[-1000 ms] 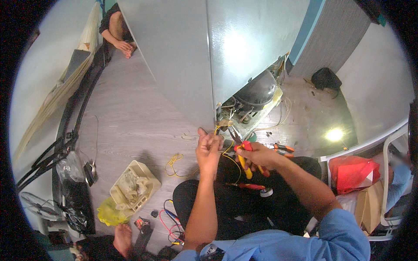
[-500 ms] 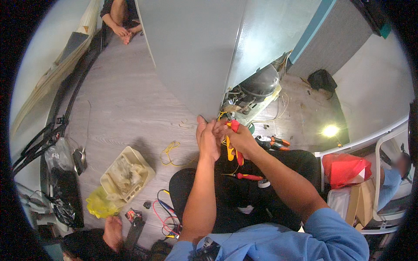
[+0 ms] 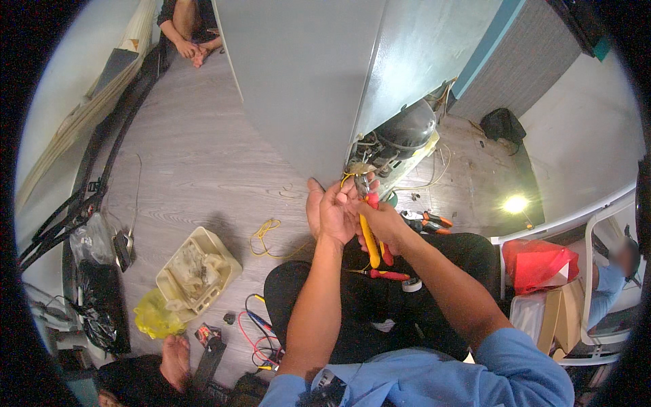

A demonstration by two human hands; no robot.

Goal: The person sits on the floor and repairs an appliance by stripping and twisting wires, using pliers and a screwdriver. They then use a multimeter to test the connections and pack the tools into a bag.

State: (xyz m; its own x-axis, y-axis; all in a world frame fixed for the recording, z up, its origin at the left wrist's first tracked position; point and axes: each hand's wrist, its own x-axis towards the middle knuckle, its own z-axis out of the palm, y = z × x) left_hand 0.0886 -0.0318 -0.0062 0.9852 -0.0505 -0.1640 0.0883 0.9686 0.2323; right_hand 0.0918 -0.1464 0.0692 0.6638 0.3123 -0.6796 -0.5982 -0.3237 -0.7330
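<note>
My right hand (image 3: 381, 224) is closed around a pair of pliers (image 3: 370, 239) with red and yellow handles. Their metal jaws point up toward the open lower bay of a grey cabinet-like appliance (image 3: 298, 88). Close against the jaws, my left hand (image 3: 337, 217) has its fingers curled on a thin yellow wire (image 3: 345, 179) that runs up to the bay; the exact pinch is partly hidden. Inside the bay sits a rounded black compressor (image 3: 409, 129). A red-handled screwdriver (image 3: 388, 275) lies across my dark trousers, beside a white roll of tape (image 3: 411, 285).
Orange-and-black pliers (image 3: 434, 222) lie right of my hands. On the left floor are loose yellow wire (image 3: 263, 237), a cream tray (image 3: 230, 271), a yellow bag (image 3: 157, 315) and coloured leads (image 3: 254, 332). A lit lamp (image 3: 515, 204) stands right. Another person (image 3: 190, 34) sits at far left.
The pliers and my right hand have shifted slightly right, with the handles now tilted more. My left hand has turned, its fingers curling closer to the jaws.
</note>
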